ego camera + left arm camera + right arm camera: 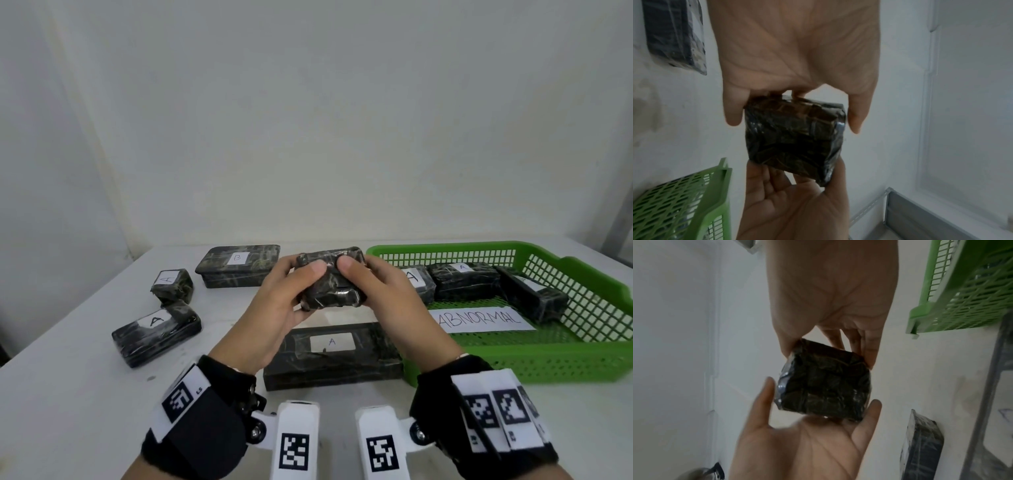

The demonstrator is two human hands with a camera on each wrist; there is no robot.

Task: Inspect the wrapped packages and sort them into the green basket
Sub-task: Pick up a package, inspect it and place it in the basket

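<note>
Hands [329, 294] above white table [85, 377], pale wall [308, 120] behind.

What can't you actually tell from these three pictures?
- Held package: no label shows in any view; the left hand and right hand cover part of it.
- Rightmost package in the green basket: its label is too foreshortened to read in the head view.
- Both wrist views: dim and blurred, wrapping defects unreadable.

Left hand [274, 301] and right hand [383, 294] raised together, fingers [313, 269] curled, gripping.
</note>
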